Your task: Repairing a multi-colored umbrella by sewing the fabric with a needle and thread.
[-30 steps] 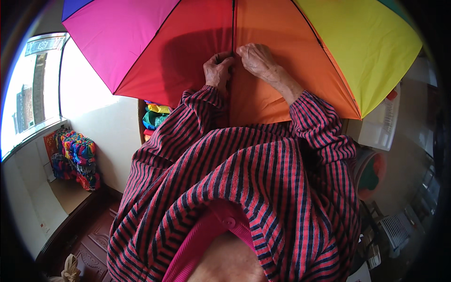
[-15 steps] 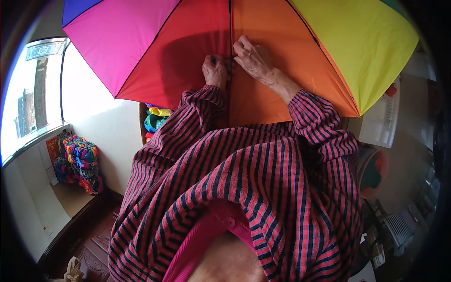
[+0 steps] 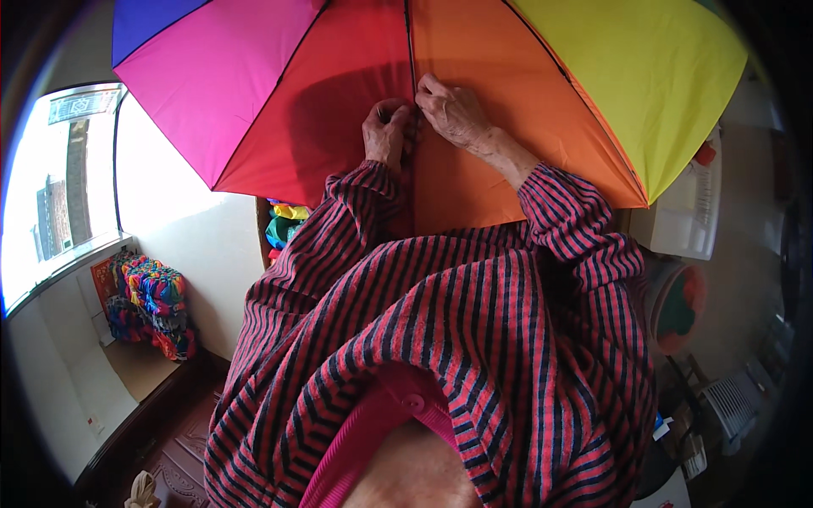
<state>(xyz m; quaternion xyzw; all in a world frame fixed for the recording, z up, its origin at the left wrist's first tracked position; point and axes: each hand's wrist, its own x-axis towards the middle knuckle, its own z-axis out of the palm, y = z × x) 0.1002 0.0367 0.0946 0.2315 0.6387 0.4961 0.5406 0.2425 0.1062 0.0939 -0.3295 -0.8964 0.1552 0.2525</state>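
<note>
A rainbow umbrella (image 3: 483, 157) is spread in front of me, with pink, red, orange and yellow panels and thin dark ribs. Both my hands meet at the dark rib (image 3: 411, 51) between the red and orange panels. My left hand (image 3: 385, 134) is on the red side, its fingers curled and pinching at the rib and cloth seam. From the orange side, my right hand (image 3: 455, 114) comes in with fingers bent and tips pressed together beside the rib. Anything small between the right fingertips is too fine to make out.
Bundles of multicoloured cloth (image 3: 152, 296) stand in a corner by the bright window (image 3: 68, 178). More folded coloured cloth (image 3: 284, 227) shows under the umbrella's left edge. To the right are a white plastic container (image 3: 690, 212) and a round tub (image 3: 677, 309) with green and red contents.
My right hand has come down and left, closer to the rib. The left hand stays at the seam, its thumb showing more. The view has shifted slightly.
</note>
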